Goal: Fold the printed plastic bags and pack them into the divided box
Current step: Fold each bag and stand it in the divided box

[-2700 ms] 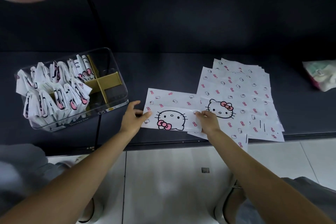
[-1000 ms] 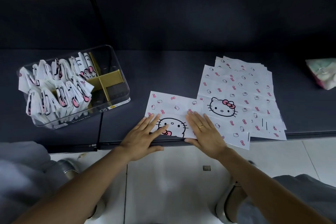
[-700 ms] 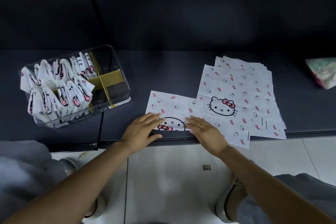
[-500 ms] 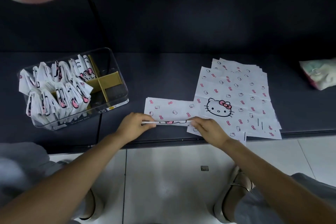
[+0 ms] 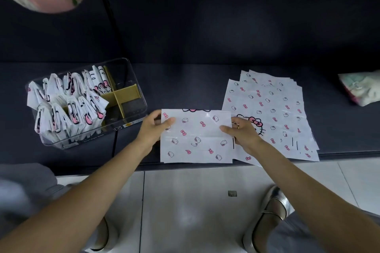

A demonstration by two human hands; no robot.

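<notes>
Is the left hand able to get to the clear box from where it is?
Probably yes. The left hand is pinching the bag right beside the clear box, with nothing between them, though it would have to let go or carry the bag.

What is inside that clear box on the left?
The clear box holds folded printed bags, standing packed in its left part, and a tan divider. The right compartments look unfilled. Whatever lies beneath the bags is covered.

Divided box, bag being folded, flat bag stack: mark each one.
Divided box (image 5: 134, 107), head view, clear right wall.
Bag being folded (image 5: 197, 139), head view, middle of sheet.
Flat bag stack (image 5: 273, 100), head view, top bag's centre.
</notes>
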